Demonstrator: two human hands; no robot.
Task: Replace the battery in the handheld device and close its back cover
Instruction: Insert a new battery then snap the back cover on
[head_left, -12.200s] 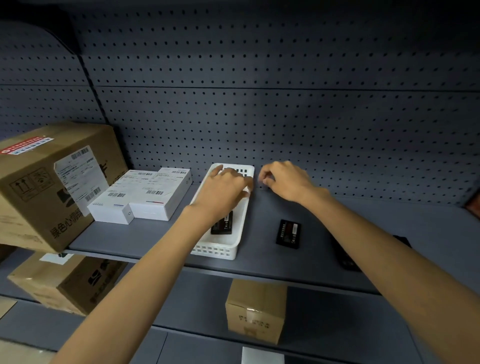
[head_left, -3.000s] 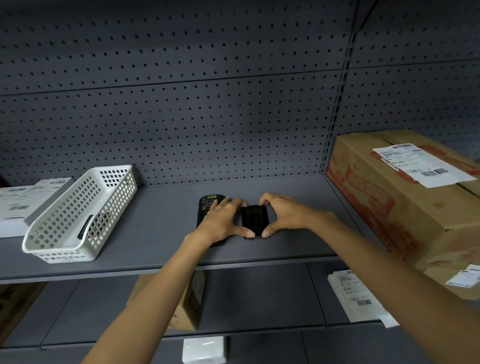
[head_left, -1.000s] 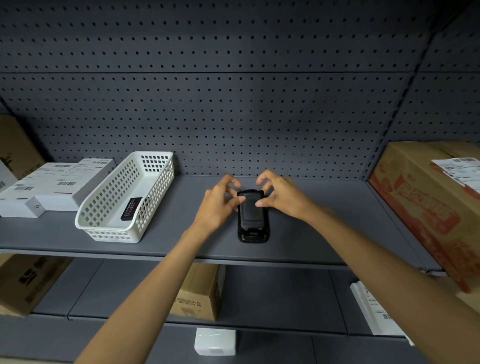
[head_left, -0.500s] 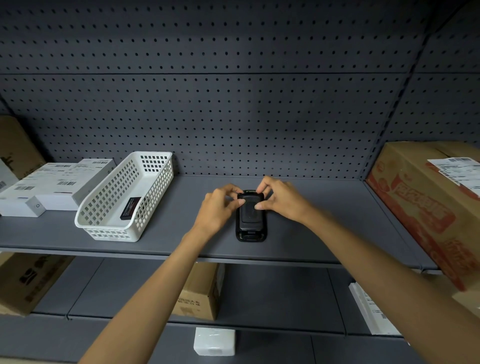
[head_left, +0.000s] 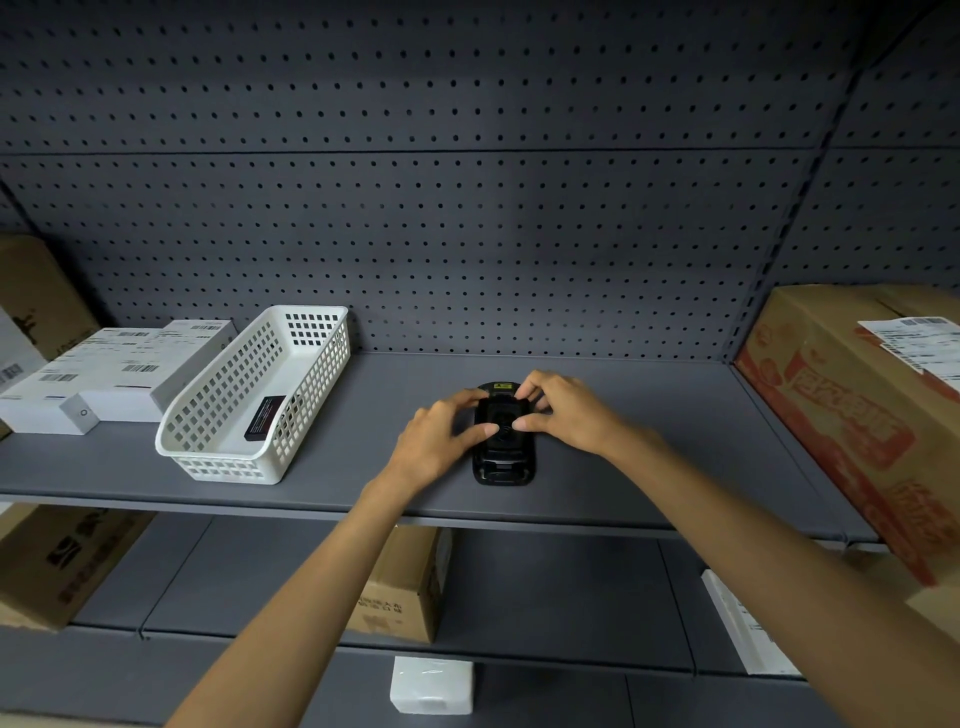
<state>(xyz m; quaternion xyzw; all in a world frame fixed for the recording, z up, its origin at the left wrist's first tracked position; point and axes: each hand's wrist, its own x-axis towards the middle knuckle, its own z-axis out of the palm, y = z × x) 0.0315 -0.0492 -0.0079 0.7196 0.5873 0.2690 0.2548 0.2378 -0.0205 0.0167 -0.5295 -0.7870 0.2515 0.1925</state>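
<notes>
A black handheld device (head_left: 503, 462) lies face down on the grey shelf (head_left: 649, 467), its long axis pointing away from me. A black back cover (head_left: 503, 417) sits on its upper half. My left hand (head_left: 436, 441) grips the cover's left edge, thumb pressed on top. My right hand (head_left: 566, 415) grips the right edge, thumb also on top, fingers curled over the far end. A black battery (head_left: 265, 418) with a label lies in the white basket (head_left: 208, 462) to the left.
White boxes with labels (head_left: 119, 374) lie left of the basket. A large cardboard box (head_left: 852, 415) stands at the shelf's right end, another (head_left: 36, 296) at far left. Pegboard wall behind. Lower shelves hold cardboard boxes (head_left: 405, 587) and a white box (head_left: 431, 683).
Both hands have closed in over the cover on the device; the thumbs now press on its top. The device has stayed in place on the shelf.
</notes>
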